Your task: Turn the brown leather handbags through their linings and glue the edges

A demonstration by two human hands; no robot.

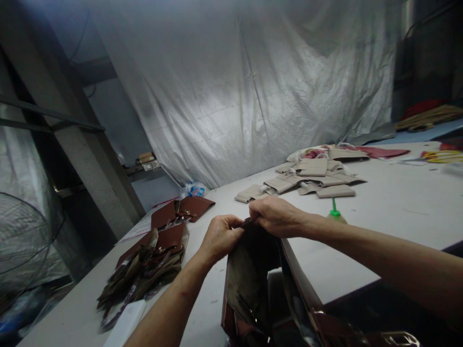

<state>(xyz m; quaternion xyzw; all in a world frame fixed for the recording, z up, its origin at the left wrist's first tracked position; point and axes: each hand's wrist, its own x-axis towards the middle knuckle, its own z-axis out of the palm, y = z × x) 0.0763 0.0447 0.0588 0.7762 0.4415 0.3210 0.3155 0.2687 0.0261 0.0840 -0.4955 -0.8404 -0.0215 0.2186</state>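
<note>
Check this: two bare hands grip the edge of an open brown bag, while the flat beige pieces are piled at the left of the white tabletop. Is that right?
No: the head view shows the flat beige pieces piled toward the right of the white tabletop, beyond the right hand. That hand and the left hand do grip the open brown bag by its edge.

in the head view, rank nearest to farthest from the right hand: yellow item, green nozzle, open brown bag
1. Open brown bag: rim pinched in the right hand.
2. Green nozzle: off to the right.
3. Yellow item: at the picture's far right.
</note>
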